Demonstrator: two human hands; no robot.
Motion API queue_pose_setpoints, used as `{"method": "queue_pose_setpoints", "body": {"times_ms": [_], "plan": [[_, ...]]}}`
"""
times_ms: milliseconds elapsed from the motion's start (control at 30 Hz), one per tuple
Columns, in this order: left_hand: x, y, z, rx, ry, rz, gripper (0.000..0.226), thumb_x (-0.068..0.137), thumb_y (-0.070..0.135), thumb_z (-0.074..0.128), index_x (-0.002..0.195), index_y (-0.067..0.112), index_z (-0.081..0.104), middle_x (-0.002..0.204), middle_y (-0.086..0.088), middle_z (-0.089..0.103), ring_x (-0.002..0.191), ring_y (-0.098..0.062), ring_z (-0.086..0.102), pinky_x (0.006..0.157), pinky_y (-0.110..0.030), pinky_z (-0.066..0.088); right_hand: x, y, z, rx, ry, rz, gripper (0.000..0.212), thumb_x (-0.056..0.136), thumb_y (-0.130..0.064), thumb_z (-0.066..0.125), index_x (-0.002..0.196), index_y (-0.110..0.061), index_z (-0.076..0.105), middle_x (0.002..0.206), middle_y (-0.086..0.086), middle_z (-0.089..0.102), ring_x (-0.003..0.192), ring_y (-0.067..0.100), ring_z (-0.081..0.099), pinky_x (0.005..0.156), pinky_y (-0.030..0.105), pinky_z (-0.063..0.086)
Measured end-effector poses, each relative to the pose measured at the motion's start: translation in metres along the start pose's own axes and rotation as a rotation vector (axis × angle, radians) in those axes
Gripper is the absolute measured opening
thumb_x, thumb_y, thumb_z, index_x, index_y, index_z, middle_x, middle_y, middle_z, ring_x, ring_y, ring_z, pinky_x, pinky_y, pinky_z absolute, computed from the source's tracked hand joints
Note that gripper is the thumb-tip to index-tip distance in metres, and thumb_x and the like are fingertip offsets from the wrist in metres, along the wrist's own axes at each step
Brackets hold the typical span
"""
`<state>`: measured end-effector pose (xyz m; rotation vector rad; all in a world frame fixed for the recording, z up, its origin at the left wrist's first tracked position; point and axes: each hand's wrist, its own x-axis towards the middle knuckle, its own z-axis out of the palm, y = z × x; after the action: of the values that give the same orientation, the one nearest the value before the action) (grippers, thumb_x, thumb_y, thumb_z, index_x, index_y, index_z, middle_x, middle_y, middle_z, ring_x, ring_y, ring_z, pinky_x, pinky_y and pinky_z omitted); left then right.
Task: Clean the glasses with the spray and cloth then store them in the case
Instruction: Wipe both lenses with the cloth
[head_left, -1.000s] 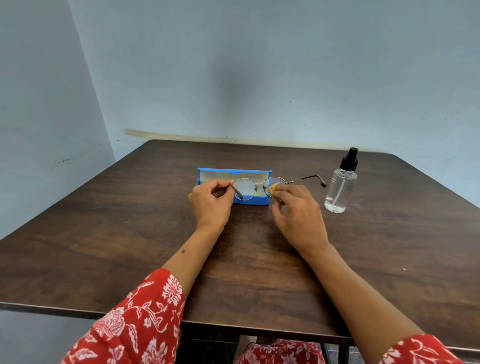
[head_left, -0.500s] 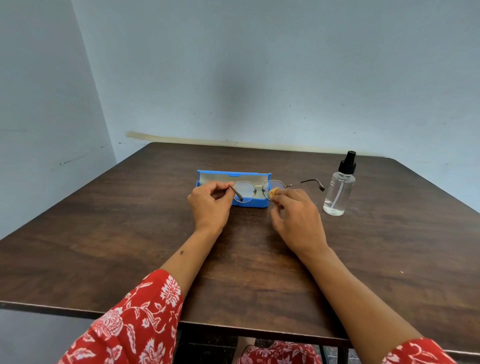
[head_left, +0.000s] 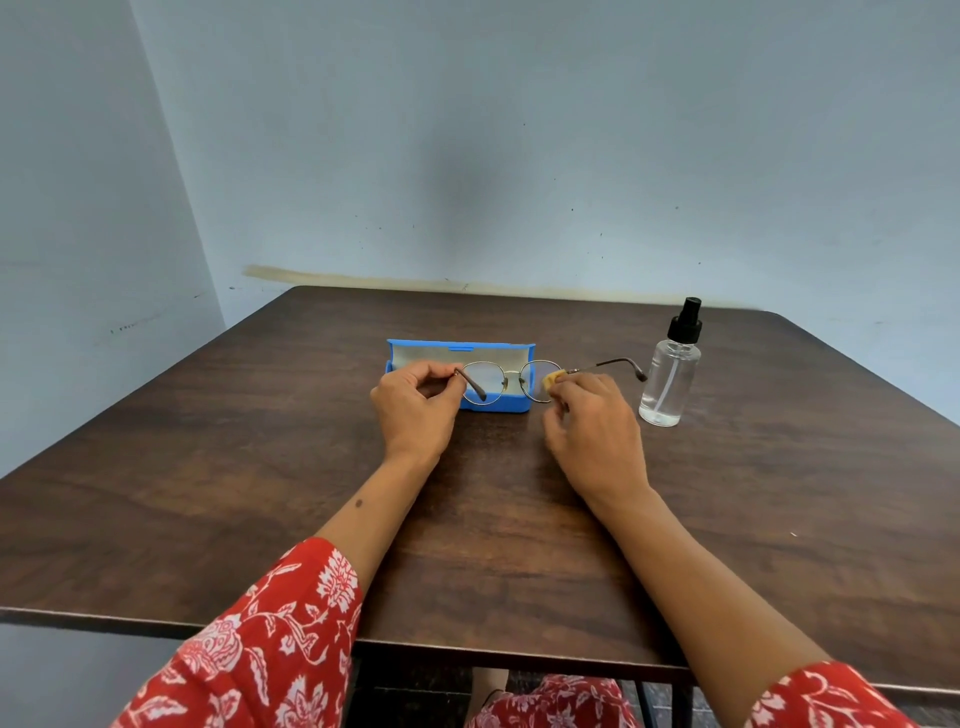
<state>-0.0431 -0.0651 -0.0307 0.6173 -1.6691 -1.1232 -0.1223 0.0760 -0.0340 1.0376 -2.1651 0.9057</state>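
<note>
Your left hand (head_left: 415, 410) pinches the left hinge of the glasses (head_left: 511, 381) between thumb and curled fingers, holding the round wire frame up above the table (head_left: 208, 467). Your right hand (head_left: 592, 421) grips a small yellow cloth (head_left: 553, 378), its fingers curled around it and pressing it to the right lens. Both forearms reach forward from red floral sleeves (head_left: 270, 644), wrists raised off the wood, knuckles toward you. The glasses hang between the two hands, lenses facing you, the right temple arm stretching out to the right toward the spray bottle (head_left: 670, 374). The open blue case (head_left: 498, 405) lies just behind the glasses, lid standing up at its far side. The clear, black-capped bottle stands upright on the table, just right of your right hand.
</note>
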Motion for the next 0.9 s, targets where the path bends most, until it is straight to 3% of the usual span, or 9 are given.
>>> {"method": "queue_pose_setpoints", "body": {"times_ms": [67,233,367,533,667,833,900], "plan": [[0.0005,-0.0011,0.0,0.0,0.0,-0.006,0.009,0.078,0.008,0.074,0.086,0.008,0.074,0.077,0.006,0.069,0.073,-0.004,0.068,0.074,-0.03,0.059,0.0003,0.0011,0.0002,-0.013,0.005,0.023,0.015,0.079,-0.002,0.06,0.091,-0.002,0.068,0.098,0.009,0.067,0.096,0.027,0.056,0.069,0.035,0.051],[0.001,-0.0032,0.0006,-0.009,0.001,-0.012,0.009,0.078,0.009,0.074,0.087,0.008,0.074,0.079,0.002,0.071,0.075,-0.01,0.07,0.076,-0.034,0.06,-0.001,-0.0049,-0.0006,0.004,-0.053,-0.121,0.016,0.076,-0.002,0.064,0.091,-0.001,0.071,0.097,0.007,0.069,0.092,0.026,0.06,0.067,0.034,0.054],[0.0018,-0.0039,0.0017,-0.023,-0.004,-0.035,0.009,0.078,0.008,0.074,0.087,0.005,0.074,0.081,0.0,0.071,0.076,-0.012,0.07,0.077,-0.037,0.06,-0.0001,0.0003,0.0,-0.034,-0.025,0.001,0.022,0.079,-0.002,0.059,0.099,0.001,0.067,0.105,0.012,0.065,0.102,0.028,0.055,0.07,0.035,0.052],[0.0013,-0.0037,0.0015,-0.033,0.006,-0.027,0.008,0.078,0.008,0.074,0.087,0.007,0.074,0.08,-0.002,0.072,0.076,-0.016,0.071,0.077,-0.039,0.06,-0.0013,-0.0059,-0.0003,0.001,-0.063,-0.125,0.021,0.076,-0.003,0.063,0.096,-0.001,0.07,0.102,0.009,0.068,0.096,0.026,0.059,0.07,0.034,0.055],[0.0012,-0.0037,0.0012,-0.025,-0.008,-0.03,0.009,0.078,0.008,0.074,0.087,0.007,0.074,0.08,0.0,0.071,0.076,-0.014,0.07,0.077,-0.037,0.06,-0.0007,-0.0014,-0.0002,-0.047,-0.043,-0.013,0.022,0.079,-0.004,0.059,0.099,0.001,0.067,0.106,0.011,0.065,0.103,0.027,0.055,0.069,0.035,0.052],[0.0014,-0.0035,0.0013,-0.045,0.016,-0.035,0.004,0.077,0.008,0.074,0.082,0.008,0.074,0.077,-0.005,0.072,0.074,-0.02,0.071,0.076,-0.04,0.059,-0.0024,-0.0078,-0.0009,0.007,-0.061,-0.131,0.021,0.074,-0.002,0.064,0.094,0.0,0.07,0.1,0.009,0.068,0.094,0.029,0.059,0.066,0.036,0.056],[0.0015,-0.0036,0.0014,-0.043,0.009,-0.039,0.004,0.077,0.007,0.074,0.081,0.008,0.074,0.076,-0.002,0.072,0.073,-0.017,0.071,0.076,-0.039,0.059,-0.002,-0.0054,-0.0003,0.0,-0.058,-0.083,0.022,0.076,-0.003,0.062,0.097,0.0,0.069,0.104,0.01,0.067,0.098,0.028,0.057,0.069,0.038,0.056]]}}
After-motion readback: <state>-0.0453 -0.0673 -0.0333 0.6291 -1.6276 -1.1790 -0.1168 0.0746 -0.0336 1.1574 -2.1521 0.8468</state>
